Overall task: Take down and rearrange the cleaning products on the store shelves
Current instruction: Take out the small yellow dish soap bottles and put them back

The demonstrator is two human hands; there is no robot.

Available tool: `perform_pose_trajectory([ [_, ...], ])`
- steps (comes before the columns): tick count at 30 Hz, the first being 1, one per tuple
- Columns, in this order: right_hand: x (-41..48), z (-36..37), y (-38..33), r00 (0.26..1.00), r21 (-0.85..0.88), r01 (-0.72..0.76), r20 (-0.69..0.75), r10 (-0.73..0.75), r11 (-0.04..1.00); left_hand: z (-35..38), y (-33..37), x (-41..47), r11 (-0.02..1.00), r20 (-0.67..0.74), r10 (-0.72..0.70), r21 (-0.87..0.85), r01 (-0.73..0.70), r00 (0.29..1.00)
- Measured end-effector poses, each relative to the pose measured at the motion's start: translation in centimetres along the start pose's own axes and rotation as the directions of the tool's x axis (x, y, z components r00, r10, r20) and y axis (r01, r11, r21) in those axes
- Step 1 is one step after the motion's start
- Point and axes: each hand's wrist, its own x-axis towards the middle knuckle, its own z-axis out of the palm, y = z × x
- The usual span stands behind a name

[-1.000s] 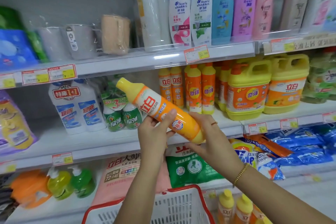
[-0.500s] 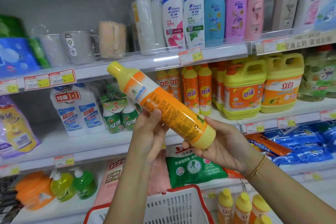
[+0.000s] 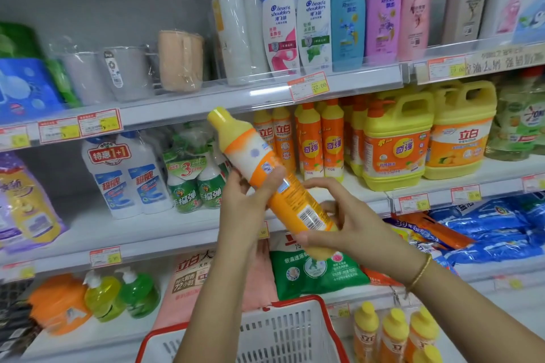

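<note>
An orange-and-yellow dish detergent bottle (image 3: 296,205) is held tilted, cap up and leftward, before the shelves (image 3: 188,110). Its middle is clasped in the grip of the left hand (image 3: 241,206) and its lower end is enclosed in that of the right hand (image 3: 354,224). A red-rimmed white basket (image 3: 295,330) is seen below both grips, similar bottles (image 3: 281,138) behind them.

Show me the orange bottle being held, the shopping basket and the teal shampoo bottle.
orange bottle (image 3: 295,206), head view, on its orange back label.
basket (image 3: 280,333), head view, on its white slatted wall.
teal shampoo bottle (image 3: 348,17), head view, on its front label.
</note>
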Motion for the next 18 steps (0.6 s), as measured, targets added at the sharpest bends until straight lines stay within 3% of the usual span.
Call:
perform_pose_trajectory([
  [1,0.0,-0.1,0.1,0.994,0.229,-0.055,0.105,0.032,0.972,-0.4,0.4,0.4,0.997,0.047,-0.015,-0.074,0.018,0.999],
  [3,0.0,-0.4,0.7,0.950,0.573,-0.207,0.313,0.022,0.793,-1.1,1.0,1.4,0.950,0.127,-0.072,-0.292,0.107,0.989],
  [5,0.2,-0.6,1.3,0.830,0.723,-0.403,0.547,-0.109,0.561,-1.7,1.3,2.3,0.869,0.153,-0.097,-0.469,0.159,0.983],
  [7,0.2,-0.6,1.1,0.702,0.728,-0.535,0.665,-0.253,0.429,-1.9,1.4,2.9,0.821,0.167,-0.087,-0.547,0.166,0.982],
  [11,0.2,-0.8,0.8,0.694,0.761,-0.556,0.646,-0.317,0.334,-1.5,1.7,3.0,0.834,0.189,-0.141,-0.507,0.219,0.972],
  [13,0.4,-1.2,1.1,0.728,0.784,-0.575,0.621,-0.291,0.235,-1.1,1.4,3.0,0.823,0.182,-0.213,-0.496,0.276,0.960],
  [15,0.5,-1.5,1.4,0.772,0.789,-0.537,0.602,-0.203,0.298,-0.8,0.7,3.1,0.800,0.178,-0.279,-0.501,0.331,0.944],
  [18,0.4,-2.2,2.0,0.783,0.746,-0.521,0.611,-0.117,0.415,-0.5,-0.3,3.3,0.776,0.154,-0.351,-0.504,0.380,0.923],
])
